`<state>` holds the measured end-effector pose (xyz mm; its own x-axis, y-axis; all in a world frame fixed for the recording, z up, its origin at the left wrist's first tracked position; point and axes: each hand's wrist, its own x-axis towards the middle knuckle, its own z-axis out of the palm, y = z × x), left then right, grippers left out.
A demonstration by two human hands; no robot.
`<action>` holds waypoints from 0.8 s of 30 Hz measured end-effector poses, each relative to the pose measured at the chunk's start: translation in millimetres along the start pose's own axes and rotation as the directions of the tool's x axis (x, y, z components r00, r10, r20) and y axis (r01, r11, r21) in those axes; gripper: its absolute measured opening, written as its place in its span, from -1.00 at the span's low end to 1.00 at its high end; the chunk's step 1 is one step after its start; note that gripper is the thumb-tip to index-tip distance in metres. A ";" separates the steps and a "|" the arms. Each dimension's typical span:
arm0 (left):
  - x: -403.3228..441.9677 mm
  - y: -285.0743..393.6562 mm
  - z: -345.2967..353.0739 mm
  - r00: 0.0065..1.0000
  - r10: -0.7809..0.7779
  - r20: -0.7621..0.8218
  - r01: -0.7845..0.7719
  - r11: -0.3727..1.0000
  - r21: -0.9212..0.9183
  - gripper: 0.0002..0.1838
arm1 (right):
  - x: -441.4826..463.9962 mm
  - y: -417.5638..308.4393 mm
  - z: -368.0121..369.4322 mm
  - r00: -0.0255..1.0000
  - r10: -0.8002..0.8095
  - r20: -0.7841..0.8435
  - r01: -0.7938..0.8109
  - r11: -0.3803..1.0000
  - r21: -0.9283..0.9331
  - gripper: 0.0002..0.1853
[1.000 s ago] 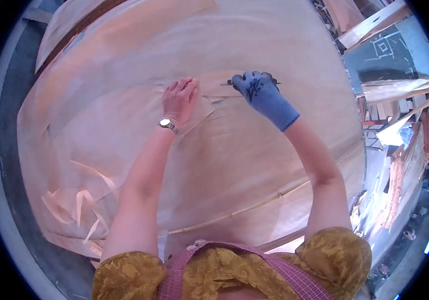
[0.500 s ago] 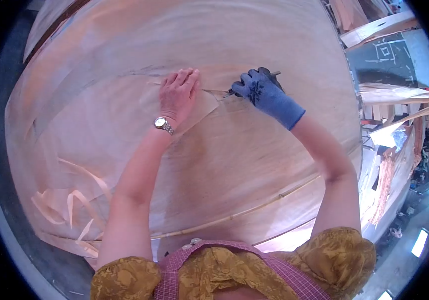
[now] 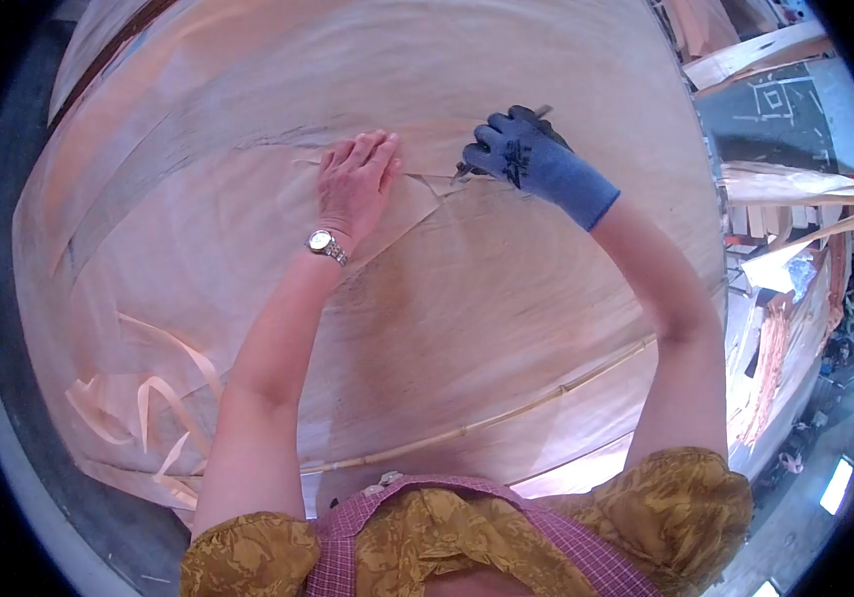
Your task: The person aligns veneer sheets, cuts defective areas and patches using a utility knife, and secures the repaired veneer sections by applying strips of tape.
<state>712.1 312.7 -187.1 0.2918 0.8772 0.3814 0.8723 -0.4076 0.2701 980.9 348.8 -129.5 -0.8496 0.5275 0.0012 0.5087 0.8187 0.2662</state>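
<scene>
Head view: tool (image 3: 545, 112) in right hand (image 3: 534, 157) steeper

I could reach freely across the far part of the sheet (image 3: 487, 65); a thin pole (image 3: 509, 412) crosses near me, and curled strips (image 3: 200, 360) clutter near left.

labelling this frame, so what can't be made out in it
Head view: the thin tool, its middle hidden inside the gloved right hand.
Head view: the left hand, its palm hidden by its own back.
Head view: floor clutter at lower right, too small and blurred.
</scene>
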 end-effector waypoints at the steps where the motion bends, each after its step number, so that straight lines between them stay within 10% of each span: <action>1: 0.3 -0.2 -0.1 1.000 0.001 0.000 -0.001 1.000 -0.001 -0.67 | -0.3 -3.2 -0.5 0.999 0.049 -0.003 -0.049 0.998 0.034 -0.89; 24: -0.1 -0.1 -1.1 1.000 0.000 0.002 0.000 1.000 -0.011 -0.65 | 7.1 -21.9 6.9 0.993 0.106 -0.061 -0.106 0.994 -0.003 -0.88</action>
<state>711.5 312.4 -186.2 0.2928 0.8776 0.3797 0.8681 -0.4105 0.2793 964.7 336.2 -141.9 -0.7979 0.5962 0.0885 0.5956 0.7574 0.2677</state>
